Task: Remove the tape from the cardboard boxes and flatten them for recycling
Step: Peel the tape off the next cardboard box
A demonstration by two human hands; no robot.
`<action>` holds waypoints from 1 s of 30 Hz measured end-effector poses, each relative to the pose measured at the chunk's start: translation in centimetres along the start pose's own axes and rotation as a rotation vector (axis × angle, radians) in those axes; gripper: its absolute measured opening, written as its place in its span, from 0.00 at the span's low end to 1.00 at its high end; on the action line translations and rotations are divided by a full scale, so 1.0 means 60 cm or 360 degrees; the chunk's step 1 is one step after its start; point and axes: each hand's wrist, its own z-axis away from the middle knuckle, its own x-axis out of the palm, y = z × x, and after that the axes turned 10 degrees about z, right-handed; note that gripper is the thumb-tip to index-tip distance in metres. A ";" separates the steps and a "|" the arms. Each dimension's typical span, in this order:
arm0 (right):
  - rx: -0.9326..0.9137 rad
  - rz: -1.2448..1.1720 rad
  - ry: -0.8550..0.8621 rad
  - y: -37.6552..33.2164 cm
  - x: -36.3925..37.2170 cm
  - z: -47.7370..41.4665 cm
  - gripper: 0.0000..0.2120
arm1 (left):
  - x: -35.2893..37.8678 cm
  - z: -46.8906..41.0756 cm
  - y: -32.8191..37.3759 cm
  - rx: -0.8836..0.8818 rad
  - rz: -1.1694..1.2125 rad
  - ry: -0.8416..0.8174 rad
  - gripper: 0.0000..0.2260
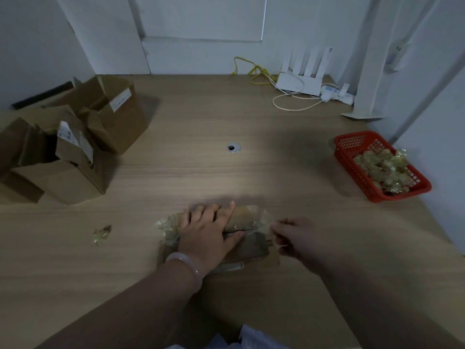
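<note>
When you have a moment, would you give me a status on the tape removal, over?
Left hand flat, pressing down the small cardboard box. Right hand pinching clear tape at its right end. Nothing blocking; loose tape scrap off to the left.

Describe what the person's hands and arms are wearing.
Both forearms are bare, with no sleeves or gloves. The left hand has a smooth, pale, translucent bangle round its wrist. The right hand is motion-blurred; no jewellery shows on it. Pale fabric shows at the bottom edge.

Brown box [254,245] wrapped in tape [168,224]; opened boxes [75,152] piled left.
</note>
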 end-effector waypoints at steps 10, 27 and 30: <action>-0.0196 0.0035 0.0173 0.009 0.021 -0.032 0.06 | 0.006 -0.002 -0.007 0.0019 0.0014 0.0032 0.34; -0.0245 0.0257 0.0115 0.007 0.019 -0.041 0.05 | 0.005 -0.001 -0.007 0.0001 0.0049 0.0016 0.33; -0.0387 0.0516 0.0125 0.001 0.016 -0.032 0.05 | 0.004 -0.002 -0.007 0.0002 0.0045 0.0010 0.33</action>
